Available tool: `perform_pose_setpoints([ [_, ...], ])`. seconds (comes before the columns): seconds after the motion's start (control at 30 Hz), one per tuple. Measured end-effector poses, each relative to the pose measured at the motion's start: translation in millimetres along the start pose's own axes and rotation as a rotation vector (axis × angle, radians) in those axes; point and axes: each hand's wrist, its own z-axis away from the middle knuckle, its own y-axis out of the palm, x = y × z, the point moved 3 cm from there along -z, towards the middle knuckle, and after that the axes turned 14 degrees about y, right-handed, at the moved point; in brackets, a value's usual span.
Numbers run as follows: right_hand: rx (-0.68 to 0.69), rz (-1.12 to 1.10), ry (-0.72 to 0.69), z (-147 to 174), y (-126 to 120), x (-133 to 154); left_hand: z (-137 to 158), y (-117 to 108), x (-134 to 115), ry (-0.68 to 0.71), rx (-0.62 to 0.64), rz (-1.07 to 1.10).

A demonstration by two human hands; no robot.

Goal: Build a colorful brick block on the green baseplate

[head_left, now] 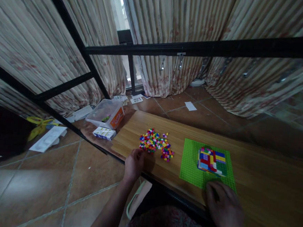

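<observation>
My left hand point(134, 165) is at the near edge of a loose pile of small coloured bricks point(152, 140), its fingers curled in a pinch. Whatever is between those fingertips is too small to make out. A green studded baseplate point(188, 164) lies on the wooden table to the right of the pile. On it sits a low block of joined bricks point(212, 161) in blue, red, yellow and white. My right hand point(224, 206) rests over the baseplate's front edge with its fingers bent and closed; anything within them is hidden.
The long wooden table point(266, 180) runs to the right. At its left end stand a clear plastic bin point(102, 111) with an orange label and a small white-and-purple box point(104, 133). Black metal bars point(150, 50) cross in front of striped curtains point(158, 20). A white tray point(47, 139) lies on the floor.
</observation>
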Motion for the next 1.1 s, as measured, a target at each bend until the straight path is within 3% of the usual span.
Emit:
perform_pose_setpoints([
  [0.13, 0.008, -0.003, -0.008, -0.5, -1.1, 0.4, -9.4, -6.4, 19.4, 0.010, -0.116, -0.065],
  [0.33, -0.007, 0.006, 0.005, -1.7, -4.1, 4.1, -42.2, 7.7, 30.1, 0.207, -0.160, -0.045],
  [0.5, 0.007, 0.022, 0.002, -2.0, -4.8, 5.3, -60.6, 33.5, 16.5, 0.284, -0.012, -0.148],
  [0.67, 0.012, 0.027, 0.005, -3.0, -6.6, 8.7, -66.1, 50.2, 0.1, 0.333, 0.047, -0.211],
  [1.1, -0.005, 0.026, -0.006, -1.5, -4.9, 5.2, -50.8, 71.6, -17.5, 0.277, -0.024, -0.057],
])
